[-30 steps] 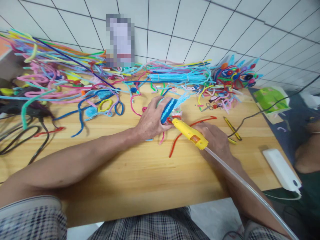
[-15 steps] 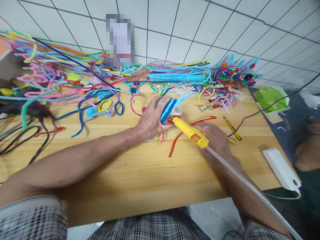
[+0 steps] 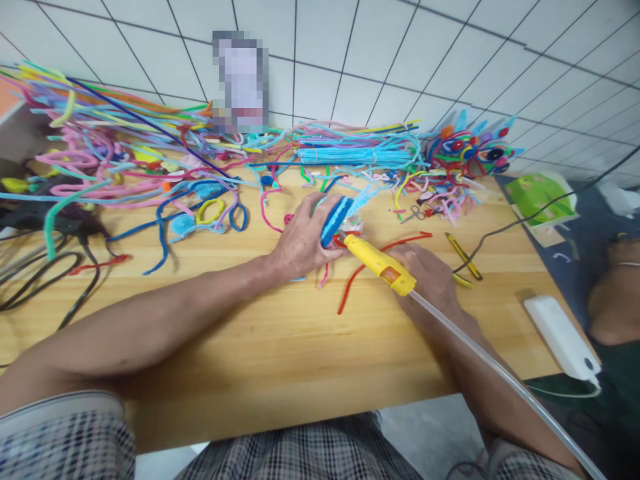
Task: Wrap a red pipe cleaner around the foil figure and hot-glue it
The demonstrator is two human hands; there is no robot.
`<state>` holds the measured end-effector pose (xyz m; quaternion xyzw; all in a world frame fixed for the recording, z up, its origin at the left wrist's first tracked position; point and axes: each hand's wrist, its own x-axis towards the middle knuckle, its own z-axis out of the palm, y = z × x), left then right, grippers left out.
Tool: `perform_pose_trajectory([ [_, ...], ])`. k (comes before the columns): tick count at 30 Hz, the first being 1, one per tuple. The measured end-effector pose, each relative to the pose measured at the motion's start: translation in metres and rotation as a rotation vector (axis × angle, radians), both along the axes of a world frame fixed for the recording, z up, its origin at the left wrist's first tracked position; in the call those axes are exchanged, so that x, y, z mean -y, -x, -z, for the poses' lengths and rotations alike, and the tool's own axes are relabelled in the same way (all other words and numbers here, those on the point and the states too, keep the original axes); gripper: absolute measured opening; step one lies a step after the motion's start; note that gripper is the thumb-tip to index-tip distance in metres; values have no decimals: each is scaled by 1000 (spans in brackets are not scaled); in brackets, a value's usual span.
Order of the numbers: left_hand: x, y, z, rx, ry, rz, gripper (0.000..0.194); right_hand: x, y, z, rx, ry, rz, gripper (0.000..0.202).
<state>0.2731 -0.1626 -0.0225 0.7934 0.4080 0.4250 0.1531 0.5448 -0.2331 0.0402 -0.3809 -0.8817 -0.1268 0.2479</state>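
Note:
My left hand [image 3: 300,233] is wrapped round a blue fuzzy piece [image 3: 336,221] with light blue spikes at its upper right and some red and pink at its lower side. My right hand [image 3: 425,270] holds a yellow glue gun [image 3: 383,264], a clear glue stick [image 3: 480,353] running out of its rear end. The gun's nozzle touches or nearly touches the piece beside the red part; the exact contact is too small to tell. A red pipe cleaner [image 3: 345,291] lies on the wooden table [image 3: 280,360] below the gun.
Heaped pipe cleaners [image 3: 125,153] line the back and left. Two finished colourful figures [image 3: 470,150] stand at the back right, near scissors [image 3: 415,213]. A yellow cutter [image 3: 464,256], a black cable and a white power bank [image 3: 560,337] lie right. Another person's arm [image 3: 617,293] shows at the right edge.
The yellow glue gun has shifted very slightly to the left. Both hands otherwise keep their places and their holds.

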Motion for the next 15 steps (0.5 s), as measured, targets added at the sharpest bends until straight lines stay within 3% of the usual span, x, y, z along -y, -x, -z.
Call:
perform_pose_trajectory([
  [15,0,0,0,-4,3,-7,104,0,-1,-1,-14,3,-1,15],
])
